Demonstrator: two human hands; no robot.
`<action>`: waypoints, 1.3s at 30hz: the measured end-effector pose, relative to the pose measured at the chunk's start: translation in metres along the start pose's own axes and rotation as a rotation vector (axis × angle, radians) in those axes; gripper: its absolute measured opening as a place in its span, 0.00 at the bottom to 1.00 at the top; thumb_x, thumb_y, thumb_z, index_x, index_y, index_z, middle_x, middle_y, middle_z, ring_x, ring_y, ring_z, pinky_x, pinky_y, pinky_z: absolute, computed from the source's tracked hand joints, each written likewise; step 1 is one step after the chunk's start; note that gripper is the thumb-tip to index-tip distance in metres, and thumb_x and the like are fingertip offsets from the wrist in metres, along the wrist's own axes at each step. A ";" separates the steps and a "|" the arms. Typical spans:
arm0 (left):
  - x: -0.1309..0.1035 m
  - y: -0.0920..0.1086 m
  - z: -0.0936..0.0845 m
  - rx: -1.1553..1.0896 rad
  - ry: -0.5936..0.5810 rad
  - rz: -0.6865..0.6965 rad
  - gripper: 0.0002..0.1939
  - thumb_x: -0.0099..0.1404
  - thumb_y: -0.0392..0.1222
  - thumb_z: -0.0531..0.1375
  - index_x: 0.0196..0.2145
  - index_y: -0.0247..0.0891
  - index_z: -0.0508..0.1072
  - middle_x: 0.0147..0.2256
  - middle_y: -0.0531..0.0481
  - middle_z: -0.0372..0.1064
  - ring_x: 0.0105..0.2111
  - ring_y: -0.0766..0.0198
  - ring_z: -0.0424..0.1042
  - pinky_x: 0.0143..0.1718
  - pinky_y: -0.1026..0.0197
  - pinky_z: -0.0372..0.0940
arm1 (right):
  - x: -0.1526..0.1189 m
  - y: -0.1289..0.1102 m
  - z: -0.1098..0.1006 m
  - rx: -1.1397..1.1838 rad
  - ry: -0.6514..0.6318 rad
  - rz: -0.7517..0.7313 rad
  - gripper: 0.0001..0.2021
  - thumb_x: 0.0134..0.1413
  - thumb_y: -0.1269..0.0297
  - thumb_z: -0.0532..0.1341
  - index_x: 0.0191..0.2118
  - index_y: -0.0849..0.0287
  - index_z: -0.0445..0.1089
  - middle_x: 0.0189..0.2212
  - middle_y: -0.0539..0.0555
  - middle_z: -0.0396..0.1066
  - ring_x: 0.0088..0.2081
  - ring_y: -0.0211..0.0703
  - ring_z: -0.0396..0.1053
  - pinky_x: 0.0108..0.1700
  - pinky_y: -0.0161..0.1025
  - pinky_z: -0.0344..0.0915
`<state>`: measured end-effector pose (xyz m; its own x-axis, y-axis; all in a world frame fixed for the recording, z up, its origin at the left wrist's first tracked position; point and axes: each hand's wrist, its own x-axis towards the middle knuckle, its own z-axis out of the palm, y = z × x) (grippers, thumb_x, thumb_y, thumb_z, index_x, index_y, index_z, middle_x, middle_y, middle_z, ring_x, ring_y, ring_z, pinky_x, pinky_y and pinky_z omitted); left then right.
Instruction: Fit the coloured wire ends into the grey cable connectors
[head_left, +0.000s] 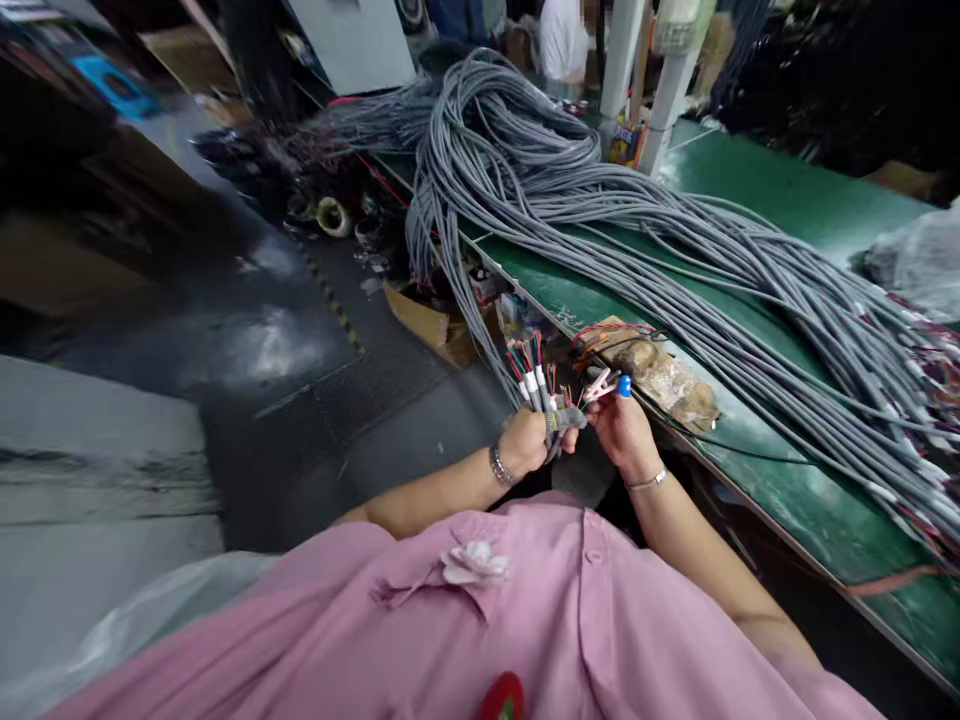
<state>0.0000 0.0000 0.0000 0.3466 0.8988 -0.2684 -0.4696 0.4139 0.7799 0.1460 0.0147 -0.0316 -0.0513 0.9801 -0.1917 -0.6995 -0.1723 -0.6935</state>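
Note:
My left hand (525, 441) is closed around a small bunch of grey cables (541, 396), whose stripped ends fan out upward in red, green, blue and other thin wires. A grey wrap covers the thumb of that hand. Just right of the bunch, my right hand (624, 428) is closed on a small pale pink tool (599, 386), like a clip or small pliers, its tip close to the thin wires. A blue cover (624, 386) sits on one fingertip of my right hand. Whether the tool touches a wire is too small to tell.
A large heap of long grey cables (517, 190) runs across the green table (795, 190). On its near edge lies a taped brown block (660, 376) with thin cords. White posts (664, 110) rise behind. Cardboard (420, 318) and a tape roll (333, 217) are low at left.

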 end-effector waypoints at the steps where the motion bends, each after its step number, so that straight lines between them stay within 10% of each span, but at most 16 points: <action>1: 0.001 0.000 0.001 -0.003 0.009 -0.007 0.15 0.44 0.45 0.68 0.23 0.33 0.69 0.14 0.52 0.66 0.12 0.67 0.63 0.14 0.64 0.60 | 0.001 0.001 0.001 0.028 -0.025 0.040 0.18 0.50 0.44 0.62 0.31 0.57 0.72 0.27 0.48 0.71 0.24 0.33 0.62 0.26 0.32 0.64; 25: -0.007 -0.005 -0.007 0.074 0.024 0.079 0.13 0.51 0.46 0.66 0.24 0.34 0.70 0.15 0.53 0.66 0.13 0.68 0.62 0.16 0.64 0.59 | 0.000 -0.001 0.002 0.076 -0.080 0.128 0.26 0.47 0.35 0.58 0.33 0.56 0.71 0.32 0.52 0.75 0.28 0.36 0.69 0.29 0.34 0.68; 39: -0.011 -0.009 0.009 0.073 0.176 0.156 0.14 0.50 0.47 0.67 0.22 0.34 0.70 0.16 0.53 0.66 0.17 0.68 0.65 0.19 0.65 0.61 | -0.004 -0.005 0.009 0.110 0.045 0.073 0.14 0.49 0.50 0.66 0.33 0.57 0.73 0.30 0.49 0.75 0.27 0.33 0.69 0.27 0.30 0.68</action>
<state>0.0076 -0.0147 0.0005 0.1243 0.9650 -0.2308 -0.4444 0.2621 0.8566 0.1426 0.0128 -0.0212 -0.0744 0.9595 -0.2716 -0.7689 -0.2286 -0.5970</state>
